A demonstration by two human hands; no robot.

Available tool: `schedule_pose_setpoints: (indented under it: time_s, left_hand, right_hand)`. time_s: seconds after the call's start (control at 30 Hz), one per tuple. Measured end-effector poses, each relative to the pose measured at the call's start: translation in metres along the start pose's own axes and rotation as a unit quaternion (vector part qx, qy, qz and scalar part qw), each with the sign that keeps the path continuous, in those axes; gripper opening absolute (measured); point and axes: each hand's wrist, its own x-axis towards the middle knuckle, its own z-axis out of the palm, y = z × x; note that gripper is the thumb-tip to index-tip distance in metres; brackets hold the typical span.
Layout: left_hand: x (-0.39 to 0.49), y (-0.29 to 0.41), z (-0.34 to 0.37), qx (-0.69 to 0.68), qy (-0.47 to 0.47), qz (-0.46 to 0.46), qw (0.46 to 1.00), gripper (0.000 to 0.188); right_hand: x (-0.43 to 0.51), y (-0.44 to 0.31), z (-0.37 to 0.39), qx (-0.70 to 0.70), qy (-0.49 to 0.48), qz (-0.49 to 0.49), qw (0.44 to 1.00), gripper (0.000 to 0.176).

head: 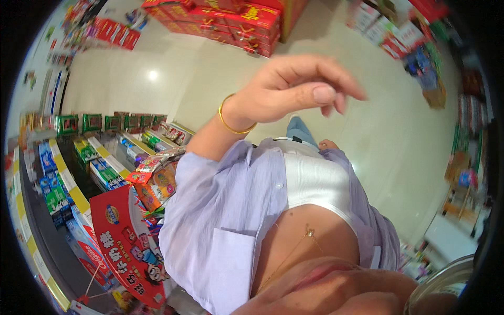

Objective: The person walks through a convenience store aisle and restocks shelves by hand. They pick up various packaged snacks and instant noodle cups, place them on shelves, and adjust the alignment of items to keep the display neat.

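My left hand [295, 88] is raised in front of my body, over the floor. Its fingers curve loosely, the index finger reaching farther out, and nothing shows in it. A gold bangle [220, 114] circles the wrist. Low beside my hip, my right hand [328, 145] shows only in part below a lilac sleeve [340, 157]; whether it holds anything cannot be made out. Close to my left arm are orange and red snack packets [161, 181] in a red printed cardboard display box [118, 236].
Left of me a shelf [65, 177] with yellow price strips carries toothpaste boxes [88, 252], one marked Colgate. Green packets [92, 123] line its far end. Red cartons [236, 27] stand stacked ahead on the tiled floor [165, 59]. More boxes [425, 67] line the right side.
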Motion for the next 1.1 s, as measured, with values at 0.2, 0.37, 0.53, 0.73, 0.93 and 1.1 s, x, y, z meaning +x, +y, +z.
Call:
schedule_pose_setpoints:
  time_s: [0.2,0.37,0.53,0.73,0.93,1.1]
  left_hand:
    - [-0.083,-0.12,-0.102,0.298,0.212,-0.435,0.823,0.035]
    - [-0.158,-0.152,-0.122,0.063,0.46,-0.383,0.799,0.037]
    - [-0.166,-0.126,-0.219,0.049,0.501,-0.373,0.779,0.035]
    - [-0.167,-0.011,-0.387,0.192,0.35,-0.415,0.818,0.031]
    - [-0.133,0.164,-0.525,0.37,0.34,-0.319,0.804,0.028]
    - [-0.099,0.308,-0.621,0.558,0.337,-0.035,0.757,0.04]
  right_hand:
    - [0.131,-0.18,-0.094,-0.064,-0.168,-0.099,0.979,0.027]
    - [0.215,-0.336,-0.114,-0.167,-0.287,-0.096,0.938,0.028]
    - [0.289,-0.471,-0.052,-0.192,-0.3,-0.179,0.917,0.027]
    - [0.322,-0.626,0.038,-0.18,-0.383,-0.212,0.881,0.024]
    - [0.354,-0.782,0.035,-0.076,-0.357,-0.277,0.889,0.019]
    - [0.41,-0.921,0.008,0.106,-0.261,-0.404,0.87,0.011]
